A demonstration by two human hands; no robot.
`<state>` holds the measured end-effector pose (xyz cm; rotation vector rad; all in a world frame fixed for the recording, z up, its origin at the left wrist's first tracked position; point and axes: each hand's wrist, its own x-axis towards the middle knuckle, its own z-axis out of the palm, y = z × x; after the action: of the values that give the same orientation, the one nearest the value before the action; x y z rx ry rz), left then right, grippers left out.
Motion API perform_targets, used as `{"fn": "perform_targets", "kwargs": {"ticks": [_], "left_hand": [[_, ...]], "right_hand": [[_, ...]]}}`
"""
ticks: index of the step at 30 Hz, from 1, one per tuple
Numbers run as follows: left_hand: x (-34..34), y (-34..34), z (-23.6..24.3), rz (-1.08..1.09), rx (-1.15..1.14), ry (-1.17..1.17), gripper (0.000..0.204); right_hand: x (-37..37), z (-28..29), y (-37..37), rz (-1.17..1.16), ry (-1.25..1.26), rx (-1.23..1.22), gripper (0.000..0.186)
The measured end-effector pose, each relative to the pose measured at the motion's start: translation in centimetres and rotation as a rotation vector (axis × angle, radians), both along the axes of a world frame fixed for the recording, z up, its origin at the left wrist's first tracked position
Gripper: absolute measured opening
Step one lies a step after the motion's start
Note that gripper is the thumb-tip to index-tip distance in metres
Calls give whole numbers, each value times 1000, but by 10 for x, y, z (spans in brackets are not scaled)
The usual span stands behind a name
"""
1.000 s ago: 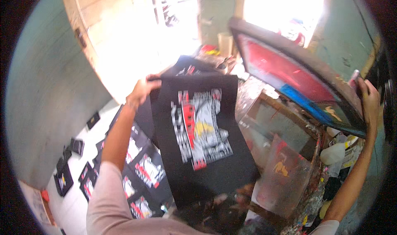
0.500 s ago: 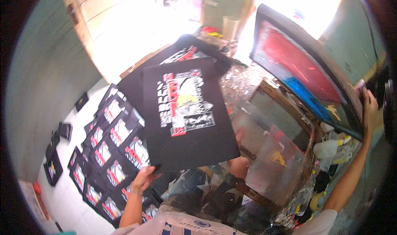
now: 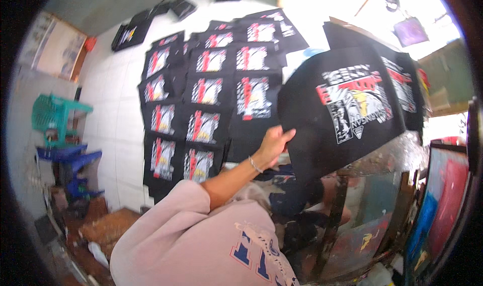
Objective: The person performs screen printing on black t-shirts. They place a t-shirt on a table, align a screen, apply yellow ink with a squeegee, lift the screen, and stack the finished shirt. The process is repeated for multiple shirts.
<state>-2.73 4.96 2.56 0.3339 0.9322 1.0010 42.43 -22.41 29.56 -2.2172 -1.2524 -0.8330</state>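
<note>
My left hand [image 3: 274,144] is closed on the near left edge of a black printed cloth panel [image 3: 347,104], its thumb on the upper face. The panel is held up and curves a little, with a white, red and yellow picture facing up. Just beyond it, partly covered, is another black printed panel [image 3: 413,82]. To the left of my hand, black panels [image 3: 206,107] with the same print lie overlapping in rows on the white tiled floor [image 3: 118,135]. My right hand is out of view. A screen-printing frame [image 3: 437,210] with red and blue areas stands tilted at the right edge.
A worn printing table [image 3: 372,162] with a stained board [image 3: 359,238] is at my right. Green and blue plastic chairs [image 3: 56,116] stand at the left. More black folded pieces [image 3: 132,34] lie near the far wall, beside a framed board [image 3: 59,48].
The view has swung left, bringing the rows of panels to the middle. My left hand still holds the panel, which has turned. My right hand, earlier on the raised screen frame, has left view.
</note>
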Motion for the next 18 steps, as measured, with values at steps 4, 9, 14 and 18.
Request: {"fn": "perform_targets", "kwargs": {"ticks": [4, 9, 14, 18], "left_hand": [[-139, 23, 8, 13, 170, 459, 25], [-348, -2, 82, 106, 211, 476, 21], [-406, -44, 68, 113, 123, 630, 31], [-388, -30, 14, 145, 112, 711, 28]], "right_hand": [[-140, -109, 58, 288, 270, -210, 48], [-232, -167, 109, 471, 472, -370, 46], [-256, -183, 131, 501, 532, -444, 45], [-259, -185, 135, 504, 540, -464, 44]]}}
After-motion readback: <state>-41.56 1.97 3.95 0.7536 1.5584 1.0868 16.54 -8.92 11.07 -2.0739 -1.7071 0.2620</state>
